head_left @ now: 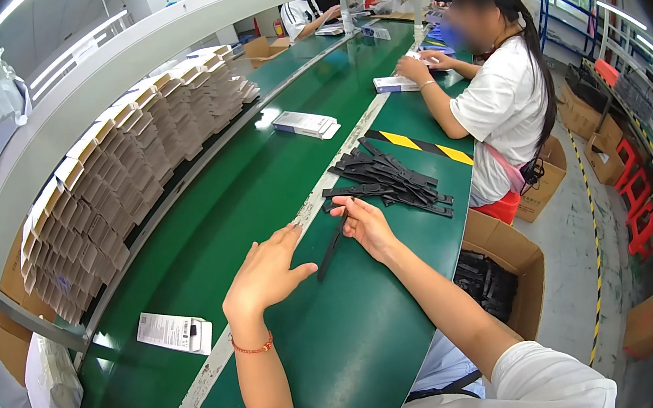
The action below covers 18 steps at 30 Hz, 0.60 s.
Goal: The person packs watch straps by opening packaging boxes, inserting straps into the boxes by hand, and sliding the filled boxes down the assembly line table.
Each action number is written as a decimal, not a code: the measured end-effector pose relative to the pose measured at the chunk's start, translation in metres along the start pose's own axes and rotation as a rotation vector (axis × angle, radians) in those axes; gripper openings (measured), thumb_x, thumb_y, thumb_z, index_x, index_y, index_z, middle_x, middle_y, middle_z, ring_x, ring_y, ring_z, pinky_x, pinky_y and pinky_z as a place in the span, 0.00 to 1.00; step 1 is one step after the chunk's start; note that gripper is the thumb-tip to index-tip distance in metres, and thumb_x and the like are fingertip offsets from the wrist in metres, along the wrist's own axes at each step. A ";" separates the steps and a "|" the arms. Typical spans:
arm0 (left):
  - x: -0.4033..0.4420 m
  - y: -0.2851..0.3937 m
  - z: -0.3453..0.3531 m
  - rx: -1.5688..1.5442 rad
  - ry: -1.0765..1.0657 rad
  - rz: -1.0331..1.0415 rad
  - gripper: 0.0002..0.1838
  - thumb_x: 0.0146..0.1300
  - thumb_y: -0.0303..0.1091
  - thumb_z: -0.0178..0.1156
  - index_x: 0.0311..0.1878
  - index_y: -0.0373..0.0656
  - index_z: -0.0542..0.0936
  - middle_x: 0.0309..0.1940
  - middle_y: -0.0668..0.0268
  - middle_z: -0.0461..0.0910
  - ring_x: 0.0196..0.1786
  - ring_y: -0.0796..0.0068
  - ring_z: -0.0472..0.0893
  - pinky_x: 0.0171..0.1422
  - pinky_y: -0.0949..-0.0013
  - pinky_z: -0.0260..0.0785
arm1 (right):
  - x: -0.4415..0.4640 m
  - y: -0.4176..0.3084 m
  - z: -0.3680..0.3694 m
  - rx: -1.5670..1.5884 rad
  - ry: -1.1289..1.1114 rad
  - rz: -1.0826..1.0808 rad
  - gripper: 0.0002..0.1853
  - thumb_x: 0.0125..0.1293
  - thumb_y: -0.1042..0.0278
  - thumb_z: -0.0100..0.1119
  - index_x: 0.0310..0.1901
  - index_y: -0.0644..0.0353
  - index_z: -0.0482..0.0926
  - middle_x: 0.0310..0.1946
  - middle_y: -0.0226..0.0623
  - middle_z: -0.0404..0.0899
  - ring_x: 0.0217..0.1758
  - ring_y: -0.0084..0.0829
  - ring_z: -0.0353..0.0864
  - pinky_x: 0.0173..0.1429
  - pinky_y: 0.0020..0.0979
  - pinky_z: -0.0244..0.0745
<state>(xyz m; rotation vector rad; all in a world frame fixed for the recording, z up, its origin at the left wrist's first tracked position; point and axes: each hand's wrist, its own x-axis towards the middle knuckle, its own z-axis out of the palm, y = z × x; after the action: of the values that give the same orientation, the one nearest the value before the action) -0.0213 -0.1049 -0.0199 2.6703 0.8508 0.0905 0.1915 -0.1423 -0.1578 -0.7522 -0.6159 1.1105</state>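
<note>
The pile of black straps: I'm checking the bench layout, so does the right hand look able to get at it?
Probably yes: the right hand is close beside the pile, with nothing visible in the way, though its fingers hold a single strap.

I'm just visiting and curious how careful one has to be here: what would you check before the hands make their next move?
1. Black strap gripped: ok, the right hand pinches its upper end.
2. Left hand free: ok, open and holding nothing.
3. More straps in reach: ok, the pile lies just beyond the right hand.
4. Pile neatly sorted: not ok, its straps cross each other.
5. Held strap undamaged: cannot tell, too little detail.
</note>
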 end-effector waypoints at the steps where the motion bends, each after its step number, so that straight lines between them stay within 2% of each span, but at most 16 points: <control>1: 0.000 -0.001 0.000 0.000 -0.002 0.001 0.33 0.58 0.43 0.59 0.65 0.40 0.65 0.67 0.56 0.61 0.67 0.57 0.64 0.71 0.56 0.54 | 0.000 0.000 0.000 -0.004 0.001 0.004 0.19 0.71 0.58 0.48 0.56 0.61 0.70 0.39 0.30 0.78 0.29 0.14 0.70 0.35 0.19 0.68; 6: 0.001 -0.008 0.001 -0.011 0.020 0.019 0.33 0.57 0.40 0.60 0.64 0.36 0.65 0.65 0.53 0.64 0.64 0.56 0.67 0.68 0.64 0.60 | -0.002 -0.002 0.004 0.001 0.011 -0.001 0.19 0.70 0.57 0.49 0.56 0.60 0.71 0.38 0.28 0.77 0.29 0.14 0.69 0.35 0.19 0.66; 11: 0.000 -0.007 -0.002 -0.067 0.004 0.007 0.33 0.57 0.39 0.61 0.63 0.35 0.65 0.63 0.51 0.65 0.63 0.56 0.68 0.66 0.63 0.61 | -0.002 -0.002 0.006 -0.011 0.029 -0.010 0.18 0.70 0.57 0.50 0.55 0.59 0.72 0.35 0.24 0.73 0.30 0.15 0.68 0.34 0.21 0.64; 13: 0.000 -0.007 -0.003 -0.075 -0.003 0.000 0.32 0.57 0.39 0.61 0.63 0.35 0.65 0.63 0.51 0.66 0.63 0.55 0.69 0.66 0.63 0.61 | -0.003 -0.003 0.008 0.008 0.044 -0.012 0.17 0.68 0.56 0.53 0.52 0.58 0.75 0.31 0.21 0.68 0.29 0.14 0.66 0.33 0.20 0.63; 18: -0.001 -0.006 -0.004 -0.078 0.001 -0.001 0.32 0.57 0.39 0.60 0.63 0.34 0.65 0.62 0.50 0.67 0.62 0.55 0.70 0.65 0.63 0.62 | -0.004 -0.005 0.009 -0.003 0.041 -0.007 0.17 0.68 0.56 0.53 0.52 0.58 0.75 0.30 0.20 0.67 0.29 0.14 0.66 0.33 0.20 0.62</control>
<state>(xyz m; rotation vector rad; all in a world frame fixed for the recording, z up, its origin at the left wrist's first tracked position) -0.0263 -0.0996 -0.0183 2.5978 0.8310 0.1219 0.1862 -0.1455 -0.1486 -0.7730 -0.5852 1.0856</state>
